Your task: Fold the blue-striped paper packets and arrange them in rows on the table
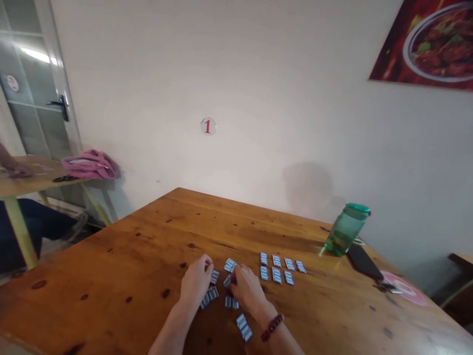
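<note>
My left hand point(197, 278) is closed, its fingers curled together beside a blue-and-white striped piece point(214, 277); whatever its fingertips hold is too small to make out. Lower down, another striped cluster point(209, 298) lies partly behind that wrist. My right hand point(248, 288) has its fingers bent down onto a small blue-and-white striped piece point(227, 281), which it partly covers. Around it lie a striped piece point(230, 265) above, dark-edged pieces point(231, 302) below, and a longer striped cluster point(244, 327) near the wrist. Several similar pieces point(276, 274) form two rows to the right.
On the wooden table point(140, 261), a green bottle point(347, 230) stands at the right, by a black phone point(365, 262) and a pink round disc point(404, 287). At left, a person's hand point(18, 170) rests on another table point(22, 186) with a pink cloth point(90, 165).
</note>
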### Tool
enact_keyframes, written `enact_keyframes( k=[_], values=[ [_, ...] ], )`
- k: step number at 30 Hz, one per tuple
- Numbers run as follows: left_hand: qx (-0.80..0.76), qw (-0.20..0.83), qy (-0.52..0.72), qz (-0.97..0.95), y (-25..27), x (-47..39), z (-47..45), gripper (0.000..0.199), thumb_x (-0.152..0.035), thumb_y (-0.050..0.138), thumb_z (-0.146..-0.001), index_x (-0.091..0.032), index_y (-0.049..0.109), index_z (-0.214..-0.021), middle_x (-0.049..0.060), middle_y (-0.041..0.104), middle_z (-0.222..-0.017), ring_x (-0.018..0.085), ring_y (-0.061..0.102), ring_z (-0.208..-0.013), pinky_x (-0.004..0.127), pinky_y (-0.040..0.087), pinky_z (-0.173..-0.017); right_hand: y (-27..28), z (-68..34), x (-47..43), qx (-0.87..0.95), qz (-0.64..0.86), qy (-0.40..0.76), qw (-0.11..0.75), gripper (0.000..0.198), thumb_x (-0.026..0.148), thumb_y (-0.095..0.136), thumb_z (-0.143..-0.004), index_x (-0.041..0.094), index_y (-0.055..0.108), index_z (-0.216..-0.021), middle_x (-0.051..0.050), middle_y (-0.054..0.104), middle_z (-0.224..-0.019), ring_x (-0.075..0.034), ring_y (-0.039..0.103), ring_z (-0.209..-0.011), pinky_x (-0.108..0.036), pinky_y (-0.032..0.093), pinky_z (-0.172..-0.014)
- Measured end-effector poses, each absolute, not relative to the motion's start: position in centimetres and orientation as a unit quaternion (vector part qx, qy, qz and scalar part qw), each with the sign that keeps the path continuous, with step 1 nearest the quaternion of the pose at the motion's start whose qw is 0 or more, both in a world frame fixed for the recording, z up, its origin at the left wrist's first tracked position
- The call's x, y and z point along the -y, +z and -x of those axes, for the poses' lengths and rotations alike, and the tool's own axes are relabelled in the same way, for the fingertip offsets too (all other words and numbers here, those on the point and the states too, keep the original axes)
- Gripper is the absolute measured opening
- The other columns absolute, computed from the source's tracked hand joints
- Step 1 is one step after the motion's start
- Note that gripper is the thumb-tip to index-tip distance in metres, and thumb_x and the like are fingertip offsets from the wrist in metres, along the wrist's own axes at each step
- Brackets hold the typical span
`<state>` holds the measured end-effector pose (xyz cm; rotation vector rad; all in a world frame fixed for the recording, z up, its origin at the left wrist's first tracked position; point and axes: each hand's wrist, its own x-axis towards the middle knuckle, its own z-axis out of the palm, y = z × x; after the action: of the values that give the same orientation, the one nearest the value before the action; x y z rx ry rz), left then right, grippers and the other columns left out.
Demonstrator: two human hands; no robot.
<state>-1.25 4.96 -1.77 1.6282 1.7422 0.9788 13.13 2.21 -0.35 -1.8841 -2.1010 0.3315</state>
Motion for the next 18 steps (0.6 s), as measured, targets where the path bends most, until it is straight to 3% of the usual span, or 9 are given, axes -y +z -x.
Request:
enact_keyframes(
  k=[6, 10, 12, 18],
  values=[
    [-0.621, 0.281, 0.398, -0.614, -1.5, -4.9, 1.1, 0.012, -0.020, 0.049, -0.075, -0.022, 0.058, -0.067, 0.001, 0.063, -0.068, 0.016, 0.057, -0.069, 0.022, 0.035, -0.064, -0.3, -13.5, -2.3, 0.729, 0.643, 0.128, 0.196, 0.019, 0.004, 0.046, -0.068, 0.014, 0.058, -0.078, -0.006, 0.064, -0.076, -0.017, 0.056, -0.073, -0.024, 0.034, -0.061],
    [-0.614, 0.273, 0.411, -0.616, -1.6, -4.9, 1.0, 0.014, -0.020, 0.048, -0.076, -0.021, 0.058, -0.067, 0.001, 0.062, -0.065, 0.015, 0.055, -0.064, 0.022, 0.035, -0.061, -0.1, -14.7, -1.7, 0.735, 0.593, 0.221, 0.245, 0.012, 0.010, 0.050, -0.066, 0.016, 0.057, -0.074, 0.000, 0.061, -0.066, -0.012, 0.052, -0.061, -0.019, 0.033, -0.052],
    [-0.611, 0.274, 0.414, -0.617, -1.7, -4.9, 1.0, 0.014, -0.020, 0.048, -0.076, -0.021, 0.058, -0.066, 0.000, 0.061, -0.063, 0.014, 0.055, -0.062, 0.021, 0.034, -0.060, -0.3, -15.1, -1.2, 0.746, 0.573, 0.251, 0.227, 0.015, 0.009, 0.051, -0.063, 0.016, 0.058, -0.074, 0.001, 0.061, -0.064, -0.012, 0.051, -0.058, -0.019, 0.031, -0.050],
    [-0.572, 0.299, 0.447, -0.620, -1.6, -4.9, 0.7, 0.013, -0.020, 0.049, -0.073, -0.022, 0.060, -0.067, 0.000, 0.061, -0.061, 0.016, 0.055, -0.062, 0.022, 0.036, -0.060, -0.3, -14.7, 0.1, 0.790, 0.588, 0.142, 0.104, 0.023, 0.006, 0.049, -0.064, 0.014, 0.060, -0.083, -0.009, 0.065, -0.081, -0.020, 0.057, -0.074, -0.025, 0.033, -0.059]
  ],
)
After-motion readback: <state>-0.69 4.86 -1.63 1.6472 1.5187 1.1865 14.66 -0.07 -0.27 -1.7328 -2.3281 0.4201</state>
